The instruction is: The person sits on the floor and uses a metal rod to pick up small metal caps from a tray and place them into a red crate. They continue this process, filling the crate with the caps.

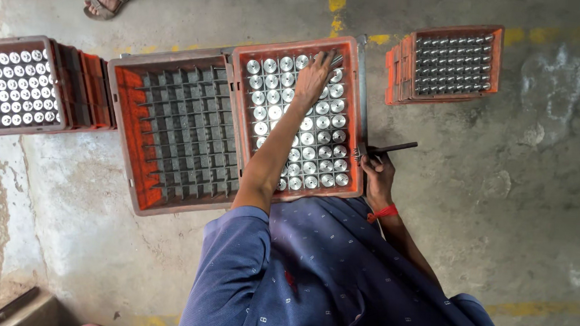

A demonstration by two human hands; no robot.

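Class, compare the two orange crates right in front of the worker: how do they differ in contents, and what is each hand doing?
The right crate holds rows of shiny round metal parts; the left crate shows only bare dividers. The left hand reaches into the right crate, the right hand grips its edge beside a dark bar; neither touches the left crate. Both are orange, gridded, side by side.

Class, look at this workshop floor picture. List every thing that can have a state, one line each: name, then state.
Orange plastic crate under the hands: full of round silver metal parts.
Orange plastic crate beside it with grey dividers: cells empty.
Far-left orange crate: filled with silver parts.
Tilted orange crate: filled with metal parts, stands apart.
Left hand: reaching into the full crate, touching parts.
Right hand: gripping a dark metal rod at the crate's edge.
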